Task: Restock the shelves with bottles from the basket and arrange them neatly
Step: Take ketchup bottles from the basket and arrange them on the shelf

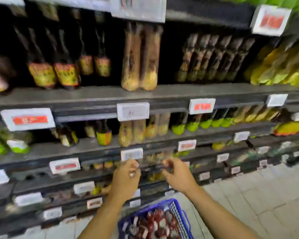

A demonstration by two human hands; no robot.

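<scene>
Several shelf tags point(133, 111) carry print, perhaps prices, blurred past reading.

Basket point(177, 210): blue mesh. Bottles in basket point(154, 221): dark red caps. Shelves point(93, 95): dark grey. Price tags point(30, 119): white, red panels.

Dark red-capped bottles point(155, 223) packed in a blue basket point(179, 214) below stocked dark shelves point(86, 95).
</scene>
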